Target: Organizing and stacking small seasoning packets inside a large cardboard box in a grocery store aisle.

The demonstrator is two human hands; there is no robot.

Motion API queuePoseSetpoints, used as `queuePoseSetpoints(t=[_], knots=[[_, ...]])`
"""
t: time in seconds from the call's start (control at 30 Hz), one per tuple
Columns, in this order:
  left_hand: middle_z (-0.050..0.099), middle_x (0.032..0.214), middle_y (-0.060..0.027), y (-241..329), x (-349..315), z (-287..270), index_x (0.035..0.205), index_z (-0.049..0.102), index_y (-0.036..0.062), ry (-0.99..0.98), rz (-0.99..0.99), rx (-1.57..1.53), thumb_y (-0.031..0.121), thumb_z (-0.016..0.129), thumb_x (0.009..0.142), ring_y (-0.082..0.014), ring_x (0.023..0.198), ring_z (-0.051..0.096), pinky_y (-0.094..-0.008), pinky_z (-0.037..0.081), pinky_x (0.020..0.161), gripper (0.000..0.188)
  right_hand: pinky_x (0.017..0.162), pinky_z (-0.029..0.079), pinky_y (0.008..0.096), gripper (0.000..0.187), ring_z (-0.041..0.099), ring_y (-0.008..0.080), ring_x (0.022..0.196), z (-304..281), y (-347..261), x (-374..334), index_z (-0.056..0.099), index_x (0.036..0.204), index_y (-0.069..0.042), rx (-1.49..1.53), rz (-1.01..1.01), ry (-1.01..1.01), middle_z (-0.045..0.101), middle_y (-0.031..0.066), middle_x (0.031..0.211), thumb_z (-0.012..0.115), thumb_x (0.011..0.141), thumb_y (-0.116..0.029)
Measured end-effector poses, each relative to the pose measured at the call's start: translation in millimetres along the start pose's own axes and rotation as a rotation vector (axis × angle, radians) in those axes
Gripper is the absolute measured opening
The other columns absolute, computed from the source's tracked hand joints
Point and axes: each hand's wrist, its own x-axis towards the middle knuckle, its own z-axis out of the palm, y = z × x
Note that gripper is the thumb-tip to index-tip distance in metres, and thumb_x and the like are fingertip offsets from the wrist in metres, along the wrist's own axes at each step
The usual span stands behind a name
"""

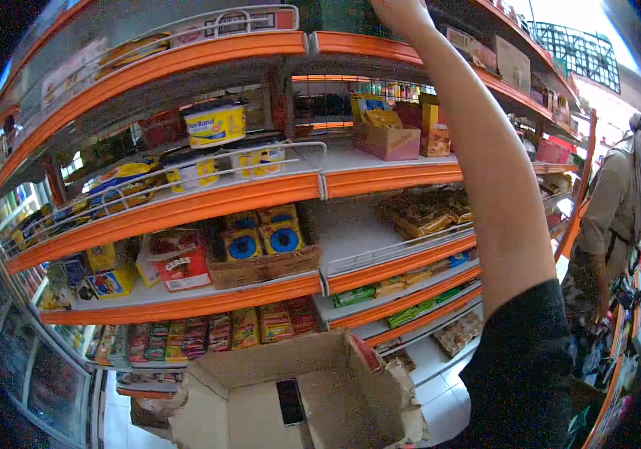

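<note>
Near raised right hand (pixel 401 11): orange-edged shelf (pixel 365 46)

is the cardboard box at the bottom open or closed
Open. The cardboard box has its torn flaps spread apart, so its bare floor shows, with a small dark flat object lying inside.

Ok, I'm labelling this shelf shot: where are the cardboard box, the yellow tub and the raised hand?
cardboard box (pixel 257 374): head view, on its back inner wall.
yellow tub (pixel 216 123): head view, middle of its front side.
right hand (pixel 401 11): head view, on the wrist end; its fingers are cut off by the top edge.
</note>
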Motion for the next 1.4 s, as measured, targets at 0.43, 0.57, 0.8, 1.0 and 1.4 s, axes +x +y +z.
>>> queuePoseSetpoints(t=[0.43,0.57,0.8,1.0,1.4], knots=[[0.028,0.141,-0.0153,-17.8,12.9,10.7,0.142,0.021,0.0073,-0.049,0.006,0.23,0.069,0.055,0.073,-0.0294,0.13,0.027,-0.0426,0.025,0.105,0.099,0.07,0.045,0.0385,0.055,0.06,0.0322,0.073,8.7,30.2,30.0,0.064,0.075,-0.004,0.088,0.195,0.055,0.062,0.0158,0.074,0.054,0.08,-0.058],[0.033,0.138,-0.016,13.8,8.6,22.3,0.14,0.024,0.0061,-0.101,0.01,0.106,0.068,0.053,0.075,-0.0285,0.128,0.032,-0.0414,0.029,0.103,0.094,0.074,0.046,0.0375,0.059,0.063,0.0277,0.08,-31.9,36.6,61.9,0.069,0.087,-0.009,0.07,0.109,0.117,0.066,0.015,0.083,0.051,0.079,-0.065],[0.041,0.132,-0.014,15.1,3.3,24.8,0.136,0.032,0.0081,-0.148,-0.015,0.124,0.059,0.049,0.084,-0.0269,0.121,0.04,-0.0393,0.035,0.097,0.076,0.076,0.045,0.0374,0.052,0.061,0.0305,0.083,-85.3,26.4,27.7,0.066,0.09,-0.009,0.007,0.072,0.026,0.064,0.0168,0.085,0.043,0.088,-0.057],[0.041,0.132,-0.0149,40.4,-8.0,44.4,0.136,0.032,0.0075,-0.065,-0.066,0.13,0.059,0.053,0.082,-0.0276,0.121,0.04,-0.0389,0.034,0.098,0.078,0.098,0.028,0.0557,0.099,0.039,0.0327,0.121,-105.2,-12.0,-5.7,0.026,0.139,-0.023,-0.08,-0.566,0.08,0.037,0.0098,0.135,0.072,0.06,-0.059],[0.042,0.133,-0.0144,26.1,6.2,57.7,0.137,0.032,0.0044,-0.022,0.038,0.245,0.059,0.053,0.082,-0.0272,0.121,0.04,-0.0387,0.033,0.099,0.08,0.102,0.017,0.0638,0.093,0.024,0.034,0.132,-97.4,-51.3,-47.2,0.022,0.138,-0.044,-0.453,-0.391,0.034,0.018,0.0158,0.144,0.074,0.061,-0.051]])
